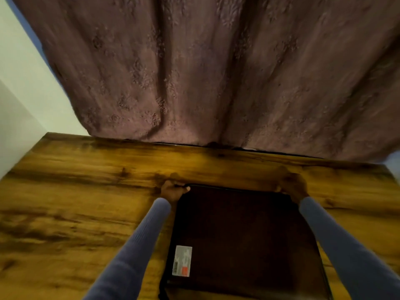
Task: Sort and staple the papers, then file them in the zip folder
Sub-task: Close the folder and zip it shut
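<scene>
A dark maroon zip folder (240,239) lies flat and closed on the wooden table (86,191), with a white and red label (182,260) near its lower left corner. My left hand (173,190) grips the folder's far left corner, fingers curled at the zip edge. At the far right corner, my right hand (293,186) holds the folder's edge. Both arms wear blue-grey sleeves. No papers or stapler are in view.
A mauve patterned curtain (216,72) hangs behind the table's far edge. A pale wall (26,94) stands at the left. Bare wood shows to the left and beyond the folder.
</scene>
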{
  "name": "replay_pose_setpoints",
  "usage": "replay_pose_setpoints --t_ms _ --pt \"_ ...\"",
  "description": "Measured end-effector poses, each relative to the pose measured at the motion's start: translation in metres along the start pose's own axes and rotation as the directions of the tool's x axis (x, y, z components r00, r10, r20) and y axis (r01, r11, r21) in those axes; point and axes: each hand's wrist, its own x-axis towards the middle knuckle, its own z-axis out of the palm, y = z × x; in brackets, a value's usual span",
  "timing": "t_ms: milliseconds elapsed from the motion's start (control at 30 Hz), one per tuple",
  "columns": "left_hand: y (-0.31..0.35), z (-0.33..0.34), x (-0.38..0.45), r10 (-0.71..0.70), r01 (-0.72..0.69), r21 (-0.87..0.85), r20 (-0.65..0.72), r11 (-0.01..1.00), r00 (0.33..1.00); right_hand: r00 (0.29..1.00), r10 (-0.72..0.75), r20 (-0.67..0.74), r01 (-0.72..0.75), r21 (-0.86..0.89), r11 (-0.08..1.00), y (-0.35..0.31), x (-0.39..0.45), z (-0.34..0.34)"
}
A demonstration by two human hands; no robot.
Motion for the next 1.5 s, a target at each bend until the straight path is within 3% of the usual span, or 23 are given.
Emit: replay_pose_setpoints --t_ms 67,167,300,400,500,767,900,1067,1133,1233,1333,1500 --pt "0.007 0.003 0.0 0.035 -0.04 0.149 0.037 0.988 0.999 0.999 0.034 -0.035 -0.032 0.069 0.997 0.01 -0.003 -0.019" --pt "0.031 0.018 0.001 0.147 -0.183 0.322 0.133 0.929 0.98 0.998 0.051 0.036 -0.057 0.203 0.977 0.007 -0.011 -0.019" --pt "0.074 0.074 -0.009 0.203 -0.371 0.514 0.354 0.774 0.913 0.997 0.059 0.054 -0.071 0.263 0.962 -0.002 -0.013 -0.013" --pt "0.097 0.142 -0.028 0.228 -0.516 0.523 0.518 0.678 0.825 0.994 0.066 0.089 -0.088 0.275 0.957 0.0 -0.013 -0.017" --pt "0.106 0.197 -0.043 0.277 -0.601 0.497 0.579 0.625 0.767 0.994 0.079 0.08 -0.097 0.256 0.962 0.004 -0.014 -0.02" --pt "0.1 0.21 -0.044 0.313 -0.548 0.475 0.488 0.689 0.815 0.995 0.068 -0.071 -0.054 0.183 0.982 0.027 -0.009 -0.052" --pt "0.1 0.202 -0.035 0.318 -0.536 0.5 0.457 0.68 0.831 0.971 0.206 0.123 -0.233 0.277 0.932 0.054 -0.012 -0.078" --pt "0.107 0.221 -0.039 0.311 -0.551 0.543 0.473 0.634 0.824 0.99 0.041 0.132 -0.077 0.282 0.956 0.064 -0.025 -0.082" --pt "0.112 0.24 -0.05 0.364 -0.611 0.561 0.497 0.558 0.788 0.986 0.016 0.169 -0.065 0.289 0.955 0.066 -0.032 -0.086" --pt "0.112 0.265 -0.062 0.398 -0.613 0.647 0.468 0.453 0.789 0.992 -0.089 0.091 0.079 0.103 0.992 0.08 -0.032 -0.081" --pt "0.108 0.271 -0.058 0.347 -0.534 0.641 0.405 0.552 0.846 0.993 -0.12 0.0 0.12 0.012 0.993 0.09 -0.037 -0.077" --pt "0.102 0.273 -0.051 0.356 -0.517 0.581 0.376 0.628 0.855 0.953 -0.288 0.094 0.303 -0.32 0.898 0.11 -0.075 -0.079"
